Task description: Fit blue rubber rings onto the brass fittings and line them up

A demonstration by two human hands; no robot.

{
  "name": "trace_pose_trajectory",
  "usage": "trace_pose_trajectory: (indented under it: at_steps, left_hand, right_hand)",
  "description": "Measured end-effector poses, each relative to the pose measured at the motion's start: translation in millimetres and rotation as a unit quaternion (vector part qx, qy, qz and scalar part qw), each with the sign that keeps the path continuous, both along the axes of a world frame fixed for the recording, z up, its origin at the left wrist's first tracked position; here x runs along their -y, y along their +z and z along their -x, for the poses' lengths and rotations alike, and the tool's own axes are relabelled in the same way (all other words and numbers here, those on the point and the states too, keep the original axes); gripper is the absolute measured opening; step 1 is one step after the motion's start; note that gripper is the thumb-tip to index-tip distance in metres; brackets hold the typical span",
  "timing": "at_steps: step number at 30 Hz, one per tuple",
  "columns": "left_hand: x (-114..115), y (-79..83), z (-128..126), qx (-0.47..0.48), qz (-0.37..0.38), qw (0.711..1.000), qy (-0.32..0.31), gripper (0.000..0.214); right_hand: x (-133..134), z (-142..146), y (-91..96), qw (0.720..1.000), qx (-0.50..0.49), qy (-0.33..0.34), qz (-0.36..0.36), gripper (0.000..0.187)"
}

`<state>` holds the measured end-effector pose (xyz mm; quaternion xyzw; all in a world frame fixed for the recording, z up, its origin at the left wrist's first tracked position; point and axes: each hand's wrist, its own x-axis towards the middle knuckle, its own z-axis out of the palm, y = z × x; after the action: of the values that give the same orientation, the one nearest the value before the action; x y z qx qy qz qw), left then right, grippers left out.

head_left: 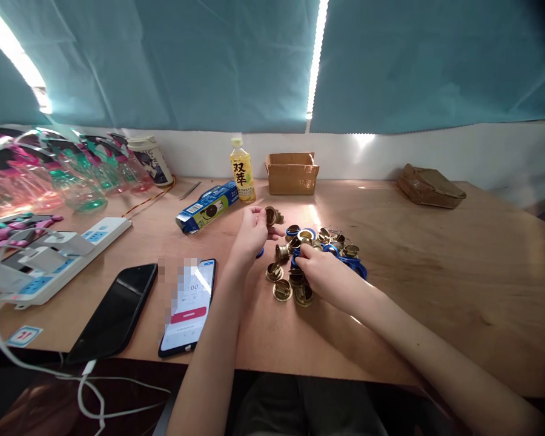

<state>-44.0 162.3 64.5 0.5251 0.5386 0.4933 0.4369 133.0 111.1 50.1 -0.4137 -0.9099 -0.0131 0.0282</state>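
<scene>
My left hand is lifted a little over the wooden table, fingers closed on a small brass cap. My right hand rests on a heap of brass caps and blue rings, its fingertips pinched on a blue ring at the heap's near edge. Several loose brass caps lie just left of my right hand, between my two wrists.
Two phones lie at the near left, the right one lit. A white power strip with cables sits far left, beside plastic-wrapped items. A yellow drink bottle, a blue carton, a cardboard box and a brown packet stand at the back.
</scene>
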Motion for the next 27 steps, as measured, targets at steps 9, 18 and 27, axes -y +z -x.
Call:
trace_pose_trajectory:
  at_steps: [9, 18, 27]
  left_hand:
    - [4, 12.8, 3, 0.211, 0.068, 0.974, -0.052, 0.017]
    - [4, 4.7, -5, 0.219, 0.044, 0.973, -0.065, 0.021]
    - [16, 6.5, -22, 0.163, 0.012, 0.978, -0.132, 0.015]
  right_hand:
    - [-6, 2, -10.6, 0.998, 0.042, 0.041, -0.024, 0.025]
    - [-4, -11, 13.4, 0.951, -0.308, -0.005, 0.029, 0.019]
    - [-17, -33, 14.7, 0.758, -0.598, -0.197, 0.17, 0.02]
